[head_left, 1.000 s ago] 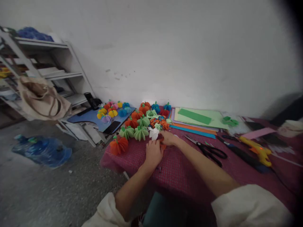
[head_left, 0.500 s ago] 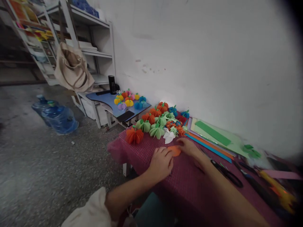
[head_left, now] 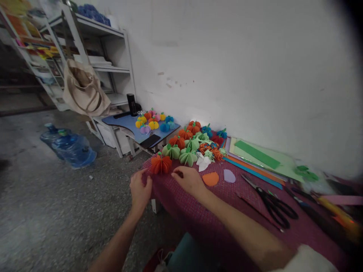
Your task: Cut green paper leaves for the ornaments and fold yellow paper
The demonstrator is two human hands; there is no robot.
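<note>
An orange paper pumpkin [head_left: 161, 165] with a green stem stands at the table's near left corner. On its left side is my left hand [head_left: 141, 190], thumb and fingers apart, nothing visible in it. My right hand [head_left: 189, 180] is to the pumpkin's right, fingers curved and slightly apart, also with nothing visible in it. Both hands look just short of the pumpkin. Flat on the cloth to the right lie an orange paper cutout [head_left: 210, 179] and a lilac paper cutout [head_left: 229, 176]. Black-handled scissors [head_left: 270, 204] lie partly spread beyond them.
Green paper pumpkins [head_left: 188, 156], other orange ones and a heap of paper scraps [head_left: 210, 151] crowd the back. Coloured sheets [head_left: 256, 155] lie along the wall. A blue side table [head_left: 127, 122] holds small paper pumpkins. Water bottles [head_left: 74, 149] stand on the floor.
Both hands have left the orange cutout and moved left, to either side of the orange pumpkin. The lilac cutout and the scissors' blades now show.
</note>
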